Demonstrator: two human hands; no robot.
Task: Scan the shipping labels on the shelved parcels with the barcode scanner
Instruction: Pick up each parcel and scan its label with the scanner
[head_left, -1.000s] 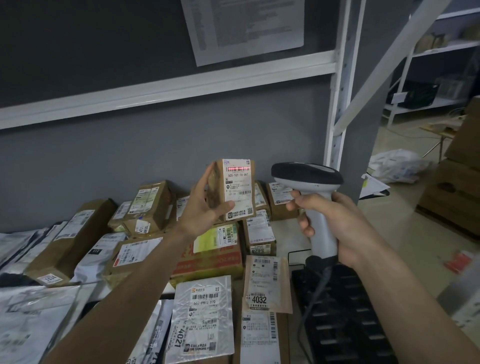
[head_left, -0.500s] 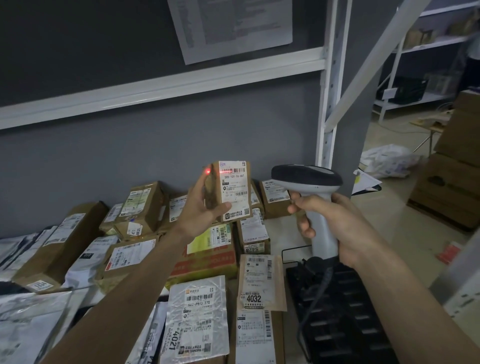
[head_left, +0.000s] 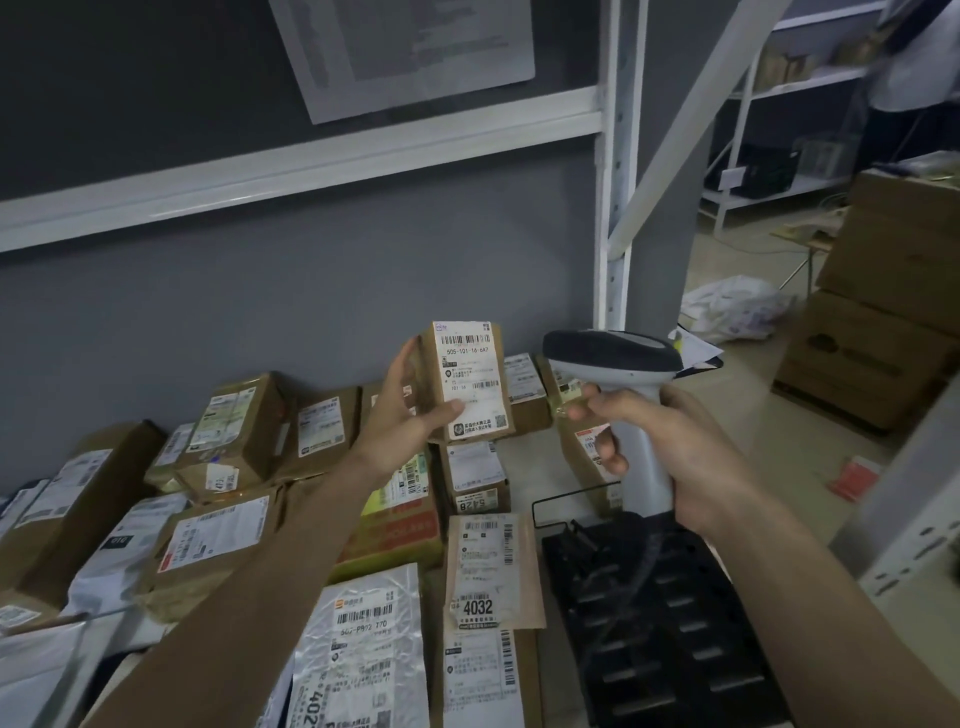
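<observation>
Two bare hands meet at the centre of the frame. The left hand (head_left: 410, 421) holds a small brown parcel (head_left: 465, 382) upright, thumb across the lower front and fingers curled round its left edge; the white shipping label (head_left: 470, 379) faces the camera, barcode near its top, and reads 505-101-16-6A7. The right hand (head_left: 670, 447), just right of centre, grips the pale handle of the barcode scanner (head_left: 613, 358), fingers wrapped round it and the index finger stretched forward under the dark head. The scanner head points left, just beside the parcel's right edge; whether they touch cannot be told. Below and behind the hands, across the lower left and middle of the frame, many labelled cartons and mailers (head_left: 228, 431) lie packed together on the shelf against a grey wall (head_left: 260, 301). Among these, a flat brown envelope marked 4032 (head_left: 488, 571) lies at lower centre, beside a silver mailer (head_left: 363, 644). A black slotted tray (head_left: 654, 623) occupies the lower right. A white shelf upright (head_left: 615, 208) rises at upper centre-right, and stacked brown boxes (head_left: 883, 322) stand at the right edge.
</observation>
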